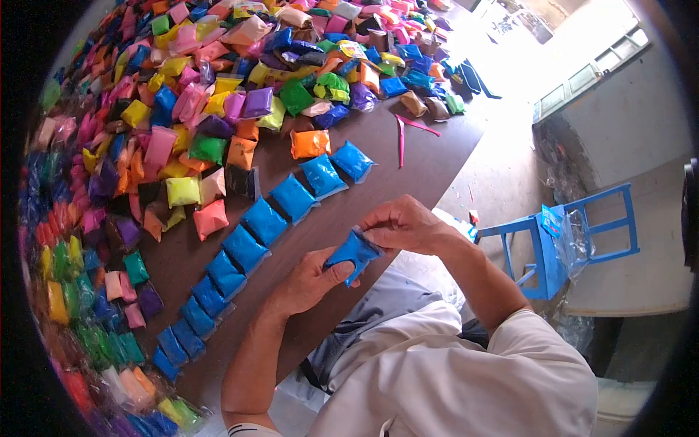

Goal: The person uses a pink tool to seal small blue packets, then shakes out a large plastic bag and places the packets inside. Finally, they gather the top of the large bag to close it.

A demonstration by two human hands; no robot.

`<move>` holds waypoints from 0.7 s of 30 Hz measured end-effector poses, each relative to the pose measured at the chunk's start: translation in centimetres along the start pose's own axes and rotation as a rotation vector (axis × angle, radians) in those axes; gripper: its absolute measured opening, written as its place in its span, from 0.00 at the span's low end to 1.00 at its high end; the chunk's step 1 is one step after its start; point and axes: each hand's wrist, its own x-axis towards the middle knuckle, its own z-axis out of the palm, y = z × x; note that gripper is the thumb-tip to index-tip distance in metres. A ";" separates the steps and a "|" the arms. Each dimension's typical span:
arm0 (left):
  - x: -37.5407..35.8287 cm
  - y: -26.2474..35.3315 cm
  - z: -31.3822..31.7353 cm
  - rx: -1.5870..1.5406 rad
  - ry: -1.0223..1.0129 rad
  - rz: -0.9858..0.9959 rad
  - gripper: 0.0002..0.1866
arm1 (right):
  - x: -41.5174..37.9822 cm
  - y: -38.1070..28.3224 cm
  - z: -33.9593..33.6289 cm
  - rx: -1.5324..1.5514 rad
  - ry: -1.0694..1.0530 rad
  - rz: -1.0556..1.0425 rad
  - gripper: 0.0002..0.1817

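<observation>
Head view: hands (349, 251) gripping blue packet (352, 256) (slightly crumpled).

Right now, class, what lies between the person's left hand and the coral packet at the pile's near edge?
A row of blue packets, with bare tabletop on either side, seen in the head view.

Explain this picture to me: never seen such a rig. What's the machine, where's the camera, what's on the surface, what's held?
There is no machine: a person works with two bare hands. The single picture comes from a camera worn on the head, looking forward and down.

On the brown table lie a big heap of colorful packets, a slanting row of blue packets and a thin pink item.

The left hand grips one blue packet; the right hand's fingers pinch its upper end.
</observation>
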 end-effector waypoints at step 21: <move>-0.1 -0.1 0.0 0.019 0.029 -0.056 0.15 | -1.5 -0.6 0.3 -0.330 0.044 -0.188 0.08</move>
